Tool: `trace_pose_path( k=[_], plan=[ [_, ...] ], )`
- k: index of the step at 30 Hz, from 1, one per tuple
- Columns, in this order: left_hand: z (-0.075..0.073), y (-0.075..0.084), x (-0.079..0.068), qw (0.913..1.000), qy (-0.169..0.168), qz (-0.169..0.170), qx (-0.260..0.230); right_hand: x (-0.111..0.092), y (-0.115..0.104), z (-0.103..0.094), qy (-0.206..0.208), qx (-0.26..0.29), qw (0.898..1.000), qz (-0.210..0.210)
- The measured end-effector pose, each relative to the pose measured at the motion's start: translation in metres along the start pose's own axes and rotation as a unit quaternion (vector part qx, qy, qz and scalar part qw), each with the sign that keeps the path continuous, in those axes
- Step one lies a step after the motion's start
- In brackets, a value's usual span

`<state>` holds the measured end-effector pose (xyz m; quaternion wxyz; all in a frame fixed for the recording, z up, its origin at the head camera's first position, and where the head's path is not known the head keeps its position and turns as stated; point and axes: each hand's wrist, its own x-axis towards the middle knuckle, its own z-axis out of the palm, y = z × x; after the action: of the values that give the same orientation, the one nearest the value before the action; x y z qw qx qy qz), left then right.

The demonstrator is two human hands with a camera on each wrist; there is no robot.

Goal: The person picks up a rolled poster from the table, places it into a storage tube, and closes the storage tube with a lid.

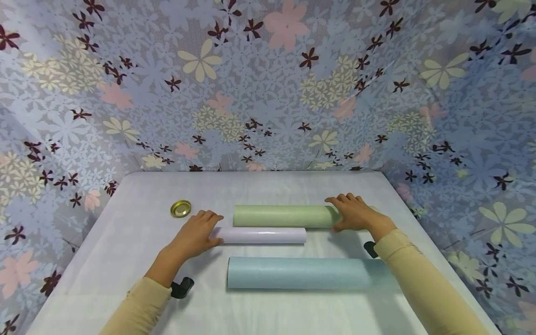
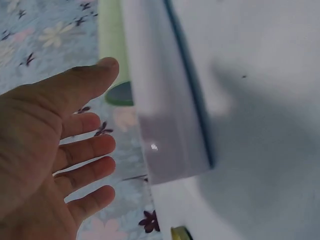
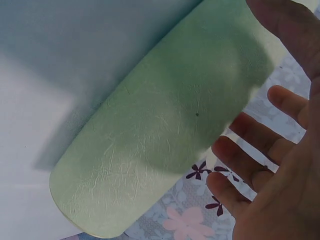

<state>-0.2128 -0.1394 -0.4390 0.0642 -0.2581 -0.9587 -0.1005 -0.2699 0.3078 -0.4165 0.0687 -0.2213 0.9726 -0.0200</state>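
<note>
Three rolls lie sideways on the white table: a pale green roll (image 1: 280, 216) at the back, a thinner pale lilac roll (image 1: 261, 236) just in front, and a thick light blue roll (image 1: 301, 273) nearest me. My left hand (image 1: 197, 235) is at the lilac roll's left end, its fingers spread. In the left wrist view that hand (image 2: 55, 150) has nothing in its fingers. Over the green roll's right part is my right hand (image 1: 356, 214). The right wrist view shows its fingers (image 3: 245, 175) loosely bent beside the green roll (image 3: 140, 135), not wrapped round it.
A round gold-coloured lid (image 1: 181, 209) lies on the table (image 1: 125, 232) left of the rolls. Floral fabric (image 1: 268, 83) hangs behind the table and at both sides. My right forearm (image 1: 423, 279) covers the blue roll's right end.
</note>
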Motion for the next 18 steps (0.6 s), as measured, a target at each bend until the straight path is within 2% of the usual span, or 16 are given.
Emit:
trace_pose_path(
  k=[9,18],
  plan=[
    [0.019,0.005,0.013,0.9984,-0.056,-0.009,-0.010,0.011,0.001,0.006,-0.027,-0.008,1.000,-0.005],
    [0.033,0.004,0.017,0.9983,-0.057,-0.002,-0.016,0.018,0.004,0.013,-0.039,-0.007,0.999,-0.007]
  ],
)
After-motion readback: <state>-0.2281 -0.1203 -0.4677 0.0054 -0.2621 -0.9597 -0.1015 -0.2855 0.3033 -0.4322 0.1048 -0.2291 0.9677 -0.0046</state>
